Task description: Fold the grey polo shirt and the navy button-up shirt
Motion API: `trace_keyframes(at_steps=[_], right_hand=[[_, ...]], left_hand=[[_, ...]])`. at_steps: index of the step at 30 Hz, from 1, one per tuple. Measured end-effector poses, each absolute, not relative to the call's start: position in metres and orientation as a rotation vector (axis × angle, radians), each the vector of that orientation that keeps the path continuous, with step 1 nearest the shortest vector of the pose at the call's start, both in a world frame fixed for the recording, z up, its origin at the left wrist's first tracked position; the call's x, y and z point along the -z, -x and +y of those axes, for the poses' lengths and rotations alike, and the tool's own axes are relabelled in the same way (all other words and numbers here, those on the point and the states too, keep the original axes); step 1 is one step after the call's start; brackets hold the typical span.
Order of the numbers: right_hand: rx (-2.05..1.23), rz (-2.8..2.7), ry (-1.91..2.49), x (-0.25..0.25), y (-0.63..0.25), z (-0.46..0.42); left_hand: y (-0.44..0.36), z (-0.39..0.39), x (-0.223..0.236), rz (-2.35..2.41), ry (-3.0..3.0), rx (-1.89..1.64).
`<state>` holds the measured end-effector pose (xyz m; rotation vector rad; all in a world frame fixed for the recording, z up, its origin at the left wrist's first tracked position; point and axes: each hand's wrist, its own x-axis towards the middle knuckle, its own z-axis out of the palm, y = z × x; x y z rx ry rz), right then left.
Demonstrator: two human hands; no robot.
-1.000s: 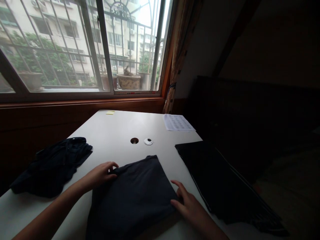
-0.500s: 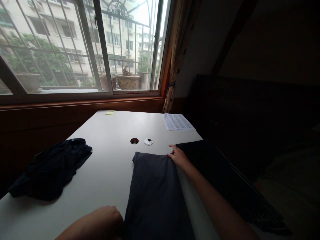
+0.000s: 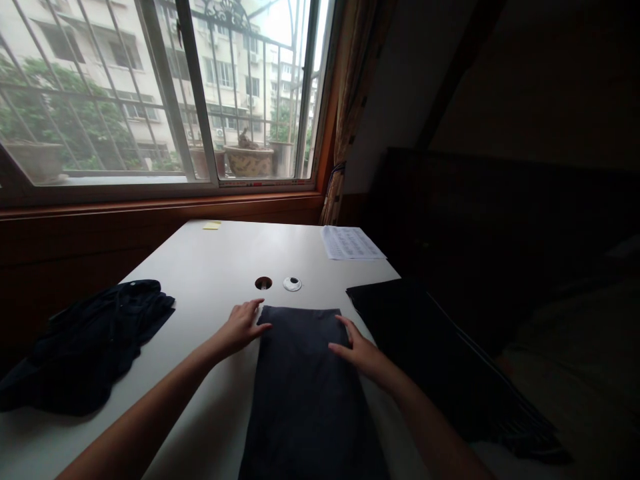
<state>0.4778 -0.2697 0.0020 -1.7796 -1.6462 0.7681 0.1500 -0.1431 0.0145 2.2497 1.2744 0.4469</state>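
Observation:
Dark grey folded trousers lie lengthwise on the white table, their far end squared off and the near end running out of view. My left hand is at the far left corner of the cloth, fingers apart, thumb resting over its edge. On the opposite side my right hand lies at the right edge near the far end, with thumb and fingers spread over the cloth. Neither hand grips the fabric.
A crumpled dark garment lies on the left. Dark folded cloth covers the table's right edge. Toward the back are printed papers, a yellow sticky note, a cable hole and its white cover.
My left hand has moved from the near left, where it was closed, up to the far left corner and opened. My right hand has shifted slightly nearer along the right edge.

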Motion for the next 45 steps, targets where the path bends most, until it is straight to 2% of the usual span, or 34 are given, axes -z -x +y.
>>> trace_keyframes(at_steps=[4,9,15,20,28,31,36,40,45], right_hand=[[-1.140,-1.518,1.683,-0.020,-0.459,-0.305],[-1.297,-1.323,1.562,-0.032,-0.444,-0.333],[-1.273,-1.218,1.502,-0.020,-0.446,-0.364],[-1.216,-1.179,1.528,-0.022,-0.460,-0.389],[-0.859,-1.186,1.719,-0.094,-0.533,-0.417],[-0.825,-1.150,1.727,-0.128,-0.571,-0.407],[-0.997,-1.123,1.659,-0.160,-0.631,-0.360],[-1.102,-1.144,1.634,-0.151,-0.672,-0.314],[-1.177,-1.111,1.662,-0.116,-0.709,-0.272]], left_hand=[[-0.174,-0.117,-0.015,1.233,-2.214,-0.409],[-0.182,-0.109,-0.020,1.141,-2.116,-0.300],[-0.180,-0.136,-0.035,0.982,-1.972,-0.315],[-0.194,-0.167,-0.052,0.695,-1.408,-0.325],[-0.270,-0.183,-0.072,0.482,-1.139,-0.485],[-0.314,-0.178,-0.079,0.438,-1.097,-0.536],[-0.389,-0.156,-0.073,0.522,-1.025,-0.639],[-0.429,-0.133,-0.052,0.652,-0.973,-0.690],[-0.453,-0.115,-0.027,0.780,-0.897,-0.745]])
